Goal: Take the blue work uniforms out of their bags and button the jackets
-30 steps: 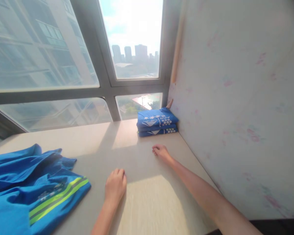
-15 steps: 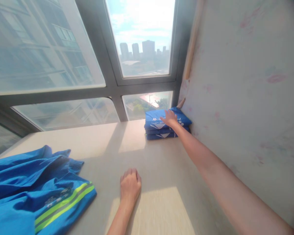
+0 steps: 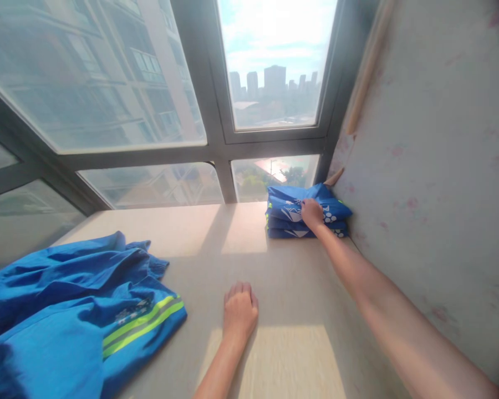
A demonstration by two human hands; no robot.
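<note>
At the far right of the wooden surface, a stack of folded blue garments with white print sits against the wall. My right hand reaches onto it, its fingers bunched on the top garment, whose cloth is pulled into creases around them. Nearer to me, my left hand rests palm down on the surface with nothing in it, fingers slightly bent. Left of that hand lies a loosely spread blue garment with a yellow-green and grey reflective band.
The pale wooden surface runs up to a grey-framed window. A patterned papered wall bounds the right side, with a strip of paper peeling near the corner. Sunlight falls across the surface in patches.
The view has turned a little to the left. My right hand's fingers have gone from spread on the stack to closed on the top garment, which is now creased. My left hand stays on the surface.
</note>
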